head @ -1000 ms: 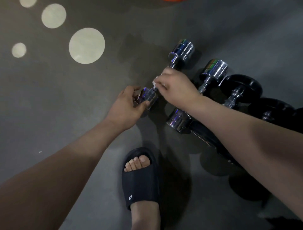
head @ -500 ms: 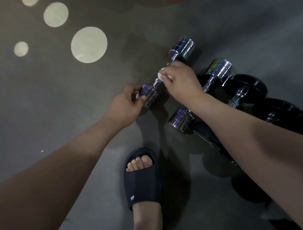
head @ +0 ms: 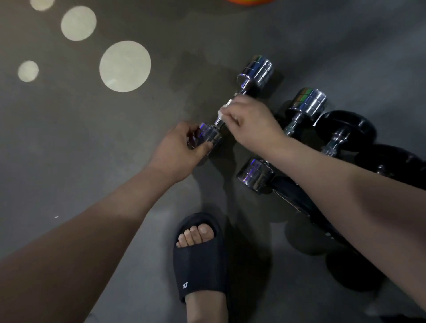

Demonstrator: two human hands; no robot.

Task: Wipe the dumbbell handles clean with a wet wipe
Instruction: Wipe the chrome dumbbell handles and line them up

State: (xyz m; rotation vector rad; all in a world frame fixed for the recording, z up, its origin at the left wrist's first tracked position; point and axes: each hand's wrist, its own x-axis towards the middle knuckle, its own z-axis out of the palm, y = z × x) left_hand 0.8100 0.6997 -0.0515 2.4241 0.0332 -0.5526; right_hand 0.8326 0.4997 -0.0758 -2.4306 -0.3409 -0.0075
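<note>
A chrome dumbbell lies slanted on the grey floor, its near head toward me. My left hand grips that near head, fingers curled round it. My right hand is wrapped round the handle, pinching a small white wet wipe against the bar; only a corner of the wipe shows past my fingers. Most of the handle is hidden under this hand.
A second chrome dumbbell lies to the right, then black dumbbells in a row reaching the right edge. My foot in a dark slipper stands just below. Pale round floor marks lie at upper left; an orange object peeks in at the top.
My right hand with the wipe slid up the handle away from the near head, then back down a little. My left hand kept its grip on the near head.
</note>
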